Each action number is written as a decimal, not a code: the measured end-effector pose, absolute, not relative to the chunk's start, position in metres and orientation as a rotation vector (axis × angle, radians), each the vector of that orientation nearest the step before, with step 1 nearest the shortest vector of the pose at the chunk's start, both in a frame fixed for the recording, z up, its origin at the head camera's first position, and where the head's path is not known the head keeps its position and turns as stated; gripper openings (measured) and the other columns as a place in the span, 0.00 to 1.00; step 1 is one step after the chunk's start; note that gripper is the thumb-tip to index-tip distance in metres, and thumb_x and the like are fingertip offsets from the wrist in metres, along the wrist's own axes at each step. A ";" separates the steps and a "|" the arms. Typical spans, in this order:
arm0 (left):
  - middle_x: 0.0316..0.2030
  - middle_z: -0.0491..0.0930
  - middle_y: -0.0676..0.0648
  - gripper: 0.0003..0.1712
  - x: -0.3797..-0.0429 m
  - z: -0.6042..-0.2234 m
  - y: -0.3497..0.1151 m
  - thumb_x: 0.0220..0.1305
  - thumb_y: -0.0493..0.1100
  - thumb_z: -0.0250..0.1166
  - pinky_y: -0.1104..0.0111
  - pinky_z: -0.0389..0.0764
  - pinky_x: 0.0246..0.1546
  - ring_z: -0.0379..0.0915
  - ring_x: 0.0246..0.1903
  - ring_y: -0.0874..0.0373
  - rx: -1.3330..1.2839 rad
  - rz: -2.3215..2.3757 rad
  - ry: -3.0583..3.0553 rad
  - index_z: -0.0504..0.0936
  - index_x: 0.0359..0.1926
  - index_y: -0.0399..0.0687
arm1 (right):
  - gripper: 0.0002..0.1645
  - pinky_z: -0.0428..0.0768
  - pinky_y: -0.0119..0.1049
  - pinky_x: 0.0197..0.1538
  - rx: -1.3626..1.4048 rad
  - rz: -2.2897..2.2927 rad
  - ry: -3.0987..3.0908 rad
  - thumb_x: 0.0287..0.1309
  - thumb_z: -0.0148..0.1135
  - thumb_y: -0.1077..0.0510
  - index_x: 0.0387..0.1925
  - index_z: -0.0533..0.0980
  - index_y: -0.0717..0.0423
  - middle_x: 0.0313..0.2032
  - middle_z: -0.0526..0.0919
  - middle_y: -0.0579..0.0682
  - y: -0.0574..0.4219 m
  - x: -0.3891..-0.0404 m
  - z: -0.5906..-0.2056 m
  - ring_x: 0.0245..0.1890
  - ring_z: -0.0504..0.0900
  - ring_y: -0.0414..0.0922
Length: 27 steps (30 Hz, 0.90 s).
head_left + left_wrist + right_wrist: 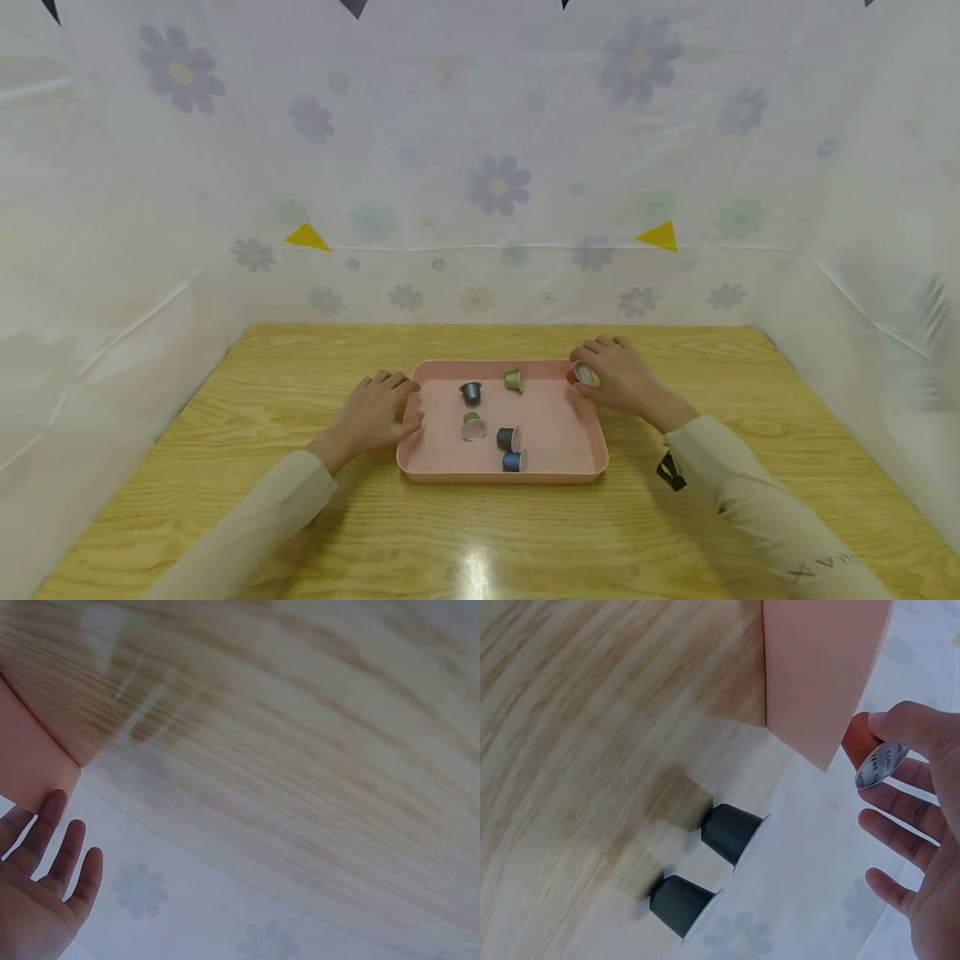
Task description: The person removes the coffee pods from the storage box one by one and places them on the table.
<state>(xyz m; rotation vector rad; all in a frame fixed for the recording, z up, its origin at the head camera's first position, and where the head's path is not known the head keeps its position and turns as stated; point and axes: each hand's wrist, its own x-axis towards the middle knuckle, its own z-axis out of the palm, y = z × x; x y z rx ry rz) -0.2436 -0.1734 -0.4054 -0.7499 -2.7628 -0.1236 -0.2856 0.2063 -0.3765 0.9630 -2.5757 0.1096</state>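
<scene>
Pinching orange cap. (862, 739) w/ R hand (618, 379) at tray's (555, 429) far R corner; can't tell if touching rim. Resting L hand (375, 412) on tray's L edge w/ fingers relaxed. Can see 2 green caps. (513, 381), 2 dark caps. (470, 394), 1 blue cap. (512, 462) in tray, plus 2 blackish caps. (730, 832) on table (570, 533) nearby, per R wrist cam.

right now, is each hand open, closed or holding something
Left hand: open, fingers relaxed at the pink tray's left edge.
Right hand: closed, pinching an orange capsule.
</scene>
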 end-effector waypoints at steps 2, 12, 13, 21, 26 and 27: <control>0.46 0.76 0.47 0.25 -0.244 -0.406 -0.174 0.57 0.57 0.58 0.53 0.73 0.45 0.70 0.46 0.49 -0.749 -0.129 -2.765 0.78 0.49 0.47 | 0.20 0.69 0.54 0.49 0.973 0.114 -2.535 0.44 0.69 0.52 0.39 0.77 0.55 0.37 0.80 0.50 0.209 -0.285 -0.376 0.40 0.75 0.51; 0.47 0.76 0.47 0.25 -0.245 -0.407 -0.174 0.57 0.58 0.58 0.53 0.72 0.47 0.69 0.48 0.49 -0.739 -0.129 -2.783 0.77 0.50 0.48 | 0.19 0.69 0.55 0.48 0.953 0.137 -2.514 0.42 0.70 0.54 0.38 0.77 0.54 0.37 0.80 0.51 0.225 -0.278 -0.369 0.41 0.75 0.51; 0.47 0.76 0.47 0.25 -0.245 -0.407 -0.174 0.57 0.58 0.58 0.53 0.72 0.47 0.69 0.48 0.49 -0.739 -0.127 -2.782 0.77 0.50 0.48 | 0.18 0.69 0.54 0.48 0.946 0.133 -2.523 0.42 0.70 0.54 0.38 0.77 0.54 0.37 0.80 0.51 0.226 -0.278 -0.369 0.41 0.75 0.51; 0.47 0.76 0.48 0.25 -0.245 -0.409 -0.176 0.57 0.58 0.57 0.53 0.72 0.47 0.69 0.48 0.49 -0.748 -0.117 -2.775 0.77 0.50 0.48 | 0.17 0.69 0.53 0.49 0.890 0.108 -2.548 0.44 0.69 0.53 0.38 0.78 0.53 0.38 0.81 0.51 0.240 -0.278 -0.371 0.40 0.75 0.51; 0.47 0.76 0.48 0.26 -0.246 -0.409 -0.176 0.57 0.58 0.56 0.53 0.72 0.47 0.70 0.48 0.49 -0.753 -0.118 -2.767 0.77 0.50 0.48 | 0.18 0.70 0.54 0.48 0.875 0.097 -2.541 0.44 0.69 0.54 0.39 0.78 0.54 0.38 0.81 0.51 0.250 -0.276 -0.373 0.41 0.75 0.51; 0.47 0.76 0.48 0.26 -0.246 -0.409 -0.176 0.57 0.59 0.56 0.53 0.72 0.47 0.70 0.48 0.49 -0.754 -0.118 -2.768 0.77 0.50 0.48 | 0.18 0.69 0.54 0.47 0.874 0.102 -2.541 0.44 0.68 0.55 0.39 0.78 0.54 0.38 0.81 0.52 0.252 -0.276 -0.373 0.41 0.75 0.51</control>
